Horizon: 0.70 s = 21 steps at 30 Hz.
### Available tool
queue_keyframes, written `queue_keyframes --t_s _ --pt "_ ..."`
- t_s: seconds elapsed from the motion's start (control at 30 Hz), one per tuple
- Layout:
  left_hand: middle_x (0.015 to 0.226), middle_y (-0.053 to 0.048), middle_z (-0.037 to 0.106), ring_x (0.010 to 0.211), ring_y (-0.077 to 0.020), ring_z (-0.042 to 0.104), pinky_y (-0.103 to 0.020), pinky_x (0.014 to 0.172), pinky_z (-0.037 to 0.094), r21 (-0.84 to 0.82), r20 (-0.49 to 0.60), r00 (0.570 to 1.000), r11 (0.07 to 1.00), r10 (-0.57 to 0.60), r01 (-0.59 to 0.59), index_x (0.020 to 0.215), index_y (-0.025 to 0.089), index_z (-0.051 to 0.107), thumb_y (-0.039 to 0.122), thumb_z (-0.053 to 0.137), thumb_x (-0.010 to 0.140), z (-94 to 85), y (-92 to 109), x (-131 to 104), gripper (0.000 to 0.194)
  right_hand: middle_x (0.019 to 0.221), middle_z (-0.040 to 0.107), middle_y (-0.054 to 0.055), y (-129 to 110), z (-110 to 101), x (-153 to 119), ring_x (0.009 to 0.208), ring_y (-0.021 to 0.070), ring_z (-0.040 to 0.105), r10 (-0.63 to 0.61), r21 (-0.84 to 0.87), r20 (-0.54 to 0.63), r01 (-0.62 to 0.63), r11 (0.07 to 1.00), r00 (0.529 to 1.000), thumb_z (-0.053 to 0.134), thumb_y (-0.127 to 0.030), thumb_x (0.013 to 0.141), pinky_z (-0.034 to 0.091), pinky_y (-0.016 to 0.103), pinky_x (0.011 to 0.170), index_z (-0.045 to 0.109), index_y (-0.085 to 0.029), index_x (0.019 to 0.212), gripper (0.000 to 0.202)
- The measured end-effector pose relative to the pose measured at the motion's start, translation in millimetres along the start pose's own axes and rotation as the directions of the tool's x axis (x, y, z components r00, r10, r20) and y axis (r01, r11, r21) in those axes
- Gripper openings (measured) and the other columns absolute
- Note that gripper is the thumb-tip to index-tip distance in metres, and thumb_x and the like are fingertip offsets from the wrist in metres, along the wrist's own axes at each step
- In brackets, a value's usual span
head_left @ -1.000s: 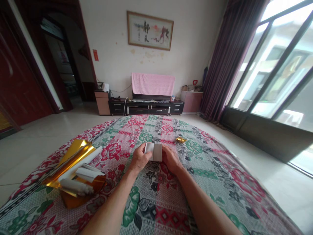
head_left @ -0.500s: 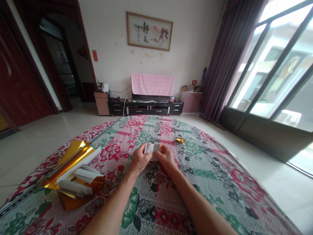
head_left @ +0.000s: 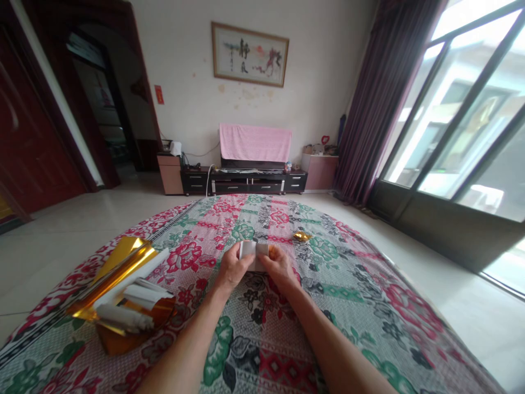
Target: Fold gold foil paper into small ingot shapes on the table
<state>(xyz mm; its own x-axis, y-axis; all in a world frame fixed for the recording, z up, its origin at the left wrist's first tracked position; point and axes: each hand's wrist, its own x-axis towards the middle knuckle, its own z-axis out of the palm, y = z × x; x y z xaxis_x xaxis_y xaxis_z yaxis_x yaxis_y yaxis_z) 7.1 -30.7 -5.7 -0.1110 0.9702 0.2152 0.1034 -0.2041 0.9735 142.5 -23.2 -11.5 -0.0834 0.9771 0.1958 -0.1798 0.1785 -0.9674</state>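
A small folded piece of paper, its white side toward me, is held between both hands just above the patterned cloth. My left hand pinches its left side, thumb across the front. On the other side my right hand grips the right edge, with a bit of orange-gold showing by its fingers. Beyond the right hand lies a small folded gold foil piece, shaped like an ingot. To the left, gold foil sheets are heaped with curled white-backed paper rolls.
A flowered cloth covers the rounded surface before me. Past it stand a low black TV cabinet and a screen draped with a pink towel. A purple curtain and glazed door are at the right.
Both hands stay in nearly the same place, still holding the paper. Its left panel looks slightly wider and flatter, and the thumbs have shifted a little.
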Motion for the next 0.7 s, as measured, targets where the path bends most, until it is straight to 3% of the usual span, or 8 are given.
queue_keyframes --t_s 0.27,0.57,0.7 --pt "0.063 0.0 0.062 0.053 -0.0129 0.055 -0.022 0.051 0.045 -0.106 0.023 0.991 0.986 -0.129 0.131 0.085 0.013 0.066 0.036 0.066 0.063 -0.7 -1 1 0.032 0.067 0.062 -0.002 -5 2 -4 0.061 0.013 0.056 -0.012 0.042 0.045 0.01 0.999 0.999 0.067 -0.03 0.062 0.045 0.025 0.06 0.058 -0.017 0.079 0.023" --pt "0.059 0.001 0.06 0.053 -0.0111 0.052 -0.02 0.049 0.042 -0.061 0.003 0.994 0.993 -0.106 0.106 0.078 0.011 0.066 0.034 0.064 0.063 -1.9 5 -2 0.027 0.071 0.062 -0.003 -11 3 -9 0.061 0.0122 0.056 0.013 0.085 0.101 -0.022 0.996 0.995 0.068 -0.03 0.06 0.045 0.023 0.058 0.054 -0.019 0.085 0.031" --pt "0.058 0.002 0.059 0.052 -0.0109 0.052 -0.019 0.048 0.041 -0.049 0.004 0.995 0.994 -0.1 0.1 0.074 0.012 0.065 0.034 0.065 0.062 -1.5 4 -2 0.024 0.071 0.06 -0.003 -9 3 -8 0.06 0.012 0.053 -0.001 0.01 0.124 0.0 1.0 0.992 0.069 -0.033 0.06 0.043 0.023 0.056 0.053 -0.019 0.095 0.041"
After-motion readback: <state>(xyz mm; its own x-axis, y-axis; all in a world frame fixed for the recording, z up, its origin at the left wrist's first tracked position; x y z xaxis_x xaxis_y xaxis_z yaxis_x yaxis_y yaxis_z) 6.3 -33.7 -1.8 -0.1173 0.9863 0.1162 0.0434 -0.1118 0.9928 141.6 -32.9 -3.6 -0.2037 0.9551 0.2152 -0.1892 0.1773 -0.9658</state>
